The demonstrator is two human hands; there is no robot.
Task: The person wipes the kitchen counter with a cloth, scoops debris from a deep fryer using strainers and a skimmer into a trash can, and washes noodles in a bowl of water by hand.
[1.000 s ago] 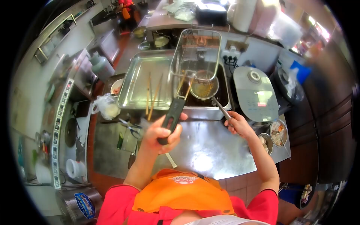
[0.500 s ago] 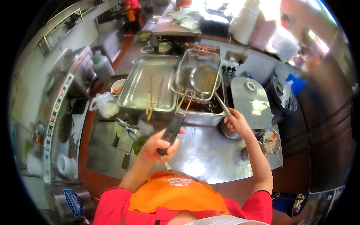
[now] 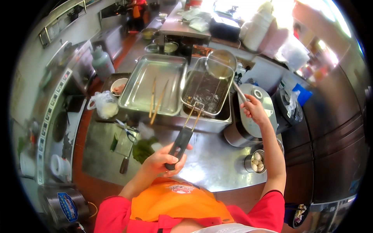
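My left hand (image 3: 165,160) is closed around the black handle of a wire frying basket (image 3: 206,91), held over the stainless fryer (image 3: 208,123). Dark bits show in or beneath its mesh. In my right hand (image 3: 253,109) is the metal handle of a round fine-mesh skimmer (image 3: 221,64). The skimmer's head hangs over the far right corner of the basket; whether they touch I cannot tell. Left of the basket lies a shallow metal tray (image 3: 134,77), with a pair of long chopsticks (image 3: 157,103) across its near edge.
Scissors (image 3: 127,130), green leaves (image 3: 143,150) and a dark-handled tool (image 3: 124,164) lie on the steel table (image 3: 206,167). At right stand a cooker (image 3: 268,112) and a metal cup of pale, roundish pieces (image 3: 256,162). A bowl (image 3: 118,86) and plastic bag (image 3: 105,105) sit left. Another person (image 3: 136,9) is far back.
My right hand and the skimmer have moved up and to the right, from over the basket's middle to its far corner. My left hand keeps its hold on the basket.
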